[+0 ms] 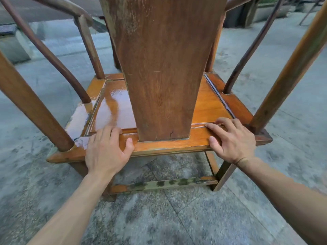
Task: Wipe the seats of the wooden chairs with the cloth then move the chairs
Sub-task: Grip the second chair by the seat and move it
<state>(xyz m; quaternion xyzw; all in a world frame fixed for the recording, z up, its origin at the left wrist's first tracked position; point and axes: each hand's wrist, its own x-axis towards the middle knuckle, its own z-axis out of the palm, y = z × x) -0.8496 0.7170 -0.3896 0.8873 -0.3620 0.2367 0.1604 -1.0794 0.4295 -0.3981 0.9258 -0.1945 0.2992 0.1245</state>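
Observation:
I look down from behind at a wooden armchair (162, 68), its broad back splat filling the middle of the view. The orange-brown seat (208, 106) is wet and glossy on the left side. My left hand (106, 149) lies on the seat's rear rail left of the splat, fingers on top and thumb along the edge. My right hand (233, 140) rests on the same rail right of the splat, fingers spread over the top. No cloth is in view. Curved arm rails and posts rise on both sides.
Grey stone paving (177, 218) with dark damp patches surrounds the chair. A low stretcher (164, 183) with dark mould spots joins the rear legs. Dark furniture or planters (247, 15) stand at the far right. A stone block (14, 43) sits at the far left.

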